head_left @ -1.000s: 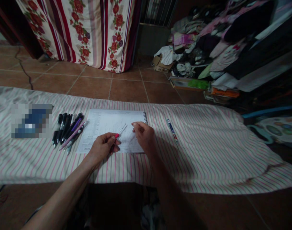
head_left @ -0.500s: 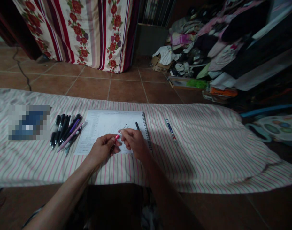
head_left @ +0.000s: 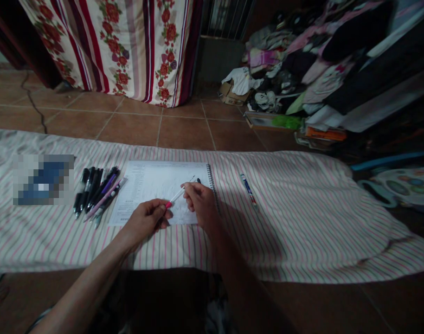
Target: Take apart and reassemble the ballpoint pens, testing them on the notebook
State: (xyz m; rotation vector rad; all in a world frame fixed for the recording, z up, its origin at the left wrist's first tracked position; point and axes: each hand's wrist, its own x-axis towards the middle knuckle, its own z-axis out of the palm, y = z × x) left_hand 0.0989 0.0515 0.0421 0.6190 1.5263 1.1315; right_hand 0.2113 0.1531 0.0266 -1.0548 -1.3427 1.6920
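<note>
The left hand [head_left: 145, 220] is closed snugly around a slim white pen with a pink end [head_left: 177, 197], the grip wrapped right at the pink part. The pen is angled up over a printed white sheet [head_left: 152, 185] in a spiral-bound notebook. The right hand [head_left: 200, 204] is held half curled, fingertips [head_left: 187, 187] just beside the pen, though contact can't be told. A small dark pen end [head_left: 198, 181] is seen behind them. Black pens [head_left: 93, 190] are laid by the notebook's left edge, all on a cream pink-striped bedsheet [head_left: 302, 222].
</note>
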